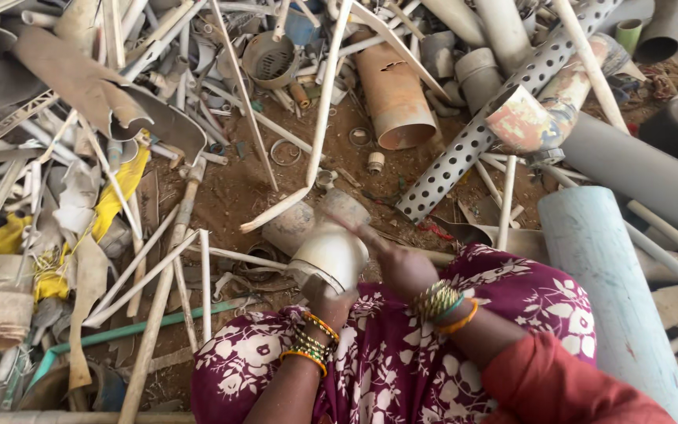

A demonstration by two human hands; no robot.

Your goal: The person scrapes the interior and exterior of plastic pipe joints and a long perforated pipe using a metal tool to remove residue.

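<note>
**White pipe fitting held over the lap**

White plastic, dusty, the pipe fitting (329,255) sits just above the floral-clothed knees, its long axis tilted up to the right, its open end facing down-left. The left hand (331,302) cups it from below, grip closed on it. The right hand (402,267) presses its upper side; how tightly, I cannot tell. Scrap pipes crowd all sides: a perforated tube (504,102), a pale blue pipe (606,275). Only bare dirt (237,188) ahead lies open.

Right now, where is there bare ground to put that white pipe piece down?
Bare dirt lies between the bent white strip and the shovel-like tool. A smaller patch sits under the orange pipe. The left heap and right pipes are crowded.
</note>
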